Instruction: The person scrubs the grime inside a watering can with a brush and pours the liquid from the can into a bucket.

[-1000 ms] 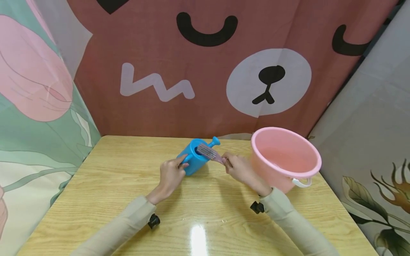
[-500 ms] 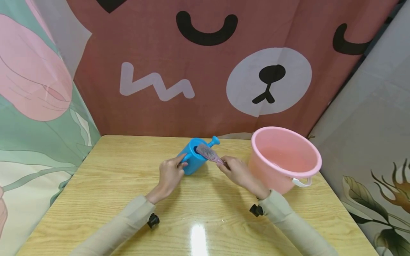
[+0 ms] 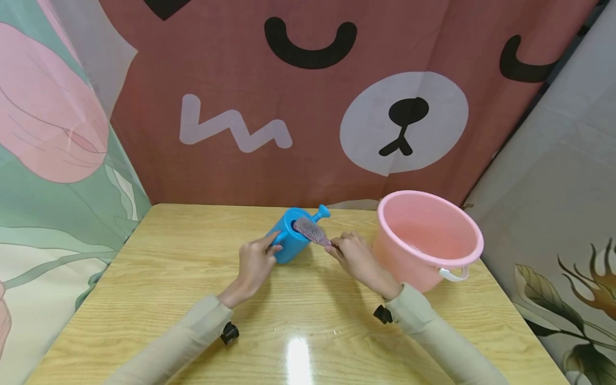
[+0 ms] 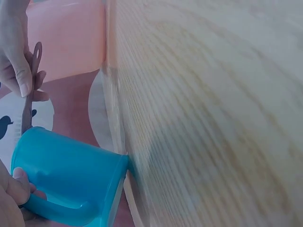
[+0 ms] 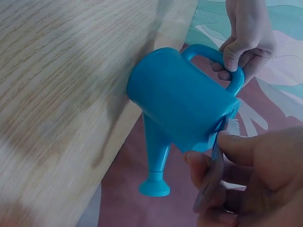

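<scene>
A blue watering can (image 3: 294, 247) stands near the table's far edge, its spout pointing to the back right. My left hand (image 3: 255, 263) grips the can's handle (image 5: 211, 53), fingers curled round it. In my right hand (image 3: 358, 258) is a purplish hairbrush (image 3: 313, 231), pinched by its handle. The brush's bristled head lies over the can's top opening, bristles facing up. In the left wrist view the brush handle (image 4: 36, 61) shows a hole at its end, and the brush meets the can's rim. How far its tip goes into the opening cannot be told.
A pink bucket (image 3: 394, 251) with a white handle (image 3: 453, 275) stands on the right of the wooden table (image 3: 192, 246), close beside my right hand. A printed curtain (image 3: 231, 176) hangs behind the table's far edge. Small bright specks lie on the tabletop near the front.
My right hand has shifted slightly left and its grip on the hairbrush handle has changed, thumb now lower. The hairbrush has turned a little. The left hand and watering can have barely moved.
</scene>
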Motion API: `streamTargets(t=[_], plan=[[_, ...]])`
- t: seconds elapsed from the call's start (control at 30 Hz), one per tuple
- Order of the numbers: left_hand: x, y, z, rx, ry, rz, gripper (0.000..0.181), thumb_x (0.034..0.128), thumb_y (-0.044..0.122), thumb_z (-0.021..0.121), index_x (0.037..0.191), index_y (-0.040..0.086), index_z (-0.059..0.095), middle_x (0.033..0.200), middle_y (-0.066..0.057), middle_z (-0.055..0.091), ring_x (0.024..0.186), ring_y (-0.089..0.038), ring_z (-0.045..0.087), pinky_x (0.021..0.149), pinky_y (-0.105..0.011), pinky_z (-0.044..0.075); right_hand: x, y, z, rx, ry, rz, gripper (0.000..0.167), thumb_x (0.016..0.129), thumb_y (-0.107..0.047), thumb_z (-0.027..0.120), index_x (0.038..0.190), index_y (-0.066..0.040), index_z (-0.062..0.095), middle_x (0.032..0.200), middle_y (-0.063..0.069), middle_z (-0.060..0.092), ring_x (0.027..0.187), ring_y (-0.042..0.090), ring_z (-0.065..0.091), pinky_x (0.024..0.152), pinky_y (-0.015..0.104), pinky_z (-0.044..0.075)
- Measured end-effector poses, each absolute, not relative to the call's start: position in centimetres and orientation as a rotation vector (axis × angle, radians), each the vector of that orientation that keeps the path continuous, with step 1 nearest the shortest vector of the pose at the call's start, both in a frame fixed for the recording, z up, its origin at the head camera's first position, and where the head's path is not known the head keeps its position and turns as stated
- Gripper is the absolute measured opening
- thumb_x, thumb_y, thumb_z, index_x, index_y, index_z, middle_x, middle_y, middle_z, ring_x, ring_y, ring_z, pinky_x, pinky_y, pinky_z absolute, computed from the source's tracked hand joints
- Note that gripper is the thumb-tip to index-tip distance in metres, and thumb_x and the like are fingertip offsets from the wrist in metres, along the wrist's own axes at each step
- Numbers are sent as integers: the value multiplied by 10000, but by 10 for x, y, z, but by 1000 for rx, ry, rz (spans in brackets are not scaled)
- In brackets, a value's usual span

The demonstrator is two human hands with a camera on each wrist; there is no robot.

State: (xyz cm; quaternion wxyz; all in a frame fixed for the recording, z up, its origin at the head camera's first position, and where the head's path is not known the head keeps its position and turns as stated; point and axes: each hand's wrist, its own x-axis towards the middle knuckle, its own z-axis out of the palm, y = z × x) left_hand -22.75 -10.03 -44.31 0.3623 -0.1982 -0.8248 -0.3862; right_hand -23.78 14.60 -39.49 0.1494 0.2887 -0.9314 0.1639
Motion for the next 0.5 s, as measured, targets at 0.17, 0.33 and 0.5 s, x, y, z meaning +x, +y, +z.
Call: streamTargets(t=[0.17,0.33,0.5], plan=[[-226,-101,-443,-515,-2122,-998,294,796,-112,760,1083,-128,700,906,-234,722,753,-308,728,650,-417,600,-236,145,-393,814,-2715,518,272,951,-187,683,702,-102,617,652,-3,521,586,170,522,503,364,439],[-226,-101,-443,-538,-2103,-982,284,778,-123,762,1055,-145,701,879,-237,722,731,-306,727,643,-411,599,-235,145,-392,822,-2733,525,299,953,-203,681,682,-116,589,630,-34,488,556,118,461,493,325,411],[-225,-102,-444,-541,-2112,-986,288,784,-110,766,1061,-147,697,878,-242,720,734,-311,727,653,-412,598,-234,146,-390,814,-2778,554,307,964,-230,669,689,-120,585,590,-62,463,525,89,449,486,295,389]])
